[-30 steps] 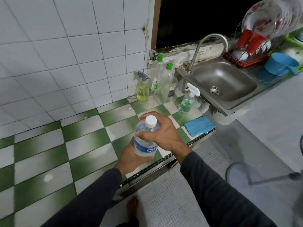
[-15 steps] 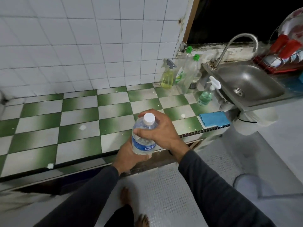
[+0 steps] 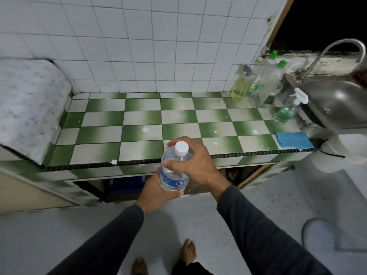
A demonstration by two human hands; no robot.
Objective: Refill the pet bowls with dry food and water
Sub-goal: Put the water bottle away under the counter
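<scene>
Checkered green-and-white surface runs left to right in front of me, most of its tiles bare; its near edge has a dark beaded trim. Far right: steel sink, basin looks dry, curved tap over it. Left end: a speckled white slab sits higher than the surface.

Containers at the far right corner, four counted: yellow spray bottle with yellow liquid, two tall clear bottles with green caps, contents unclear, and one small spray bottle about half full of green liquid, just beside the sink. One blue cloth lies flat at the near right edge.

Water bottle, white cap on, clear liquid inside, is in the air just off the near edge, over the floor. My left hand grips its lower body; my right hand has fingers wrapped round the shoulder below the cap.

My two bare feet on grey floor.
</scene>
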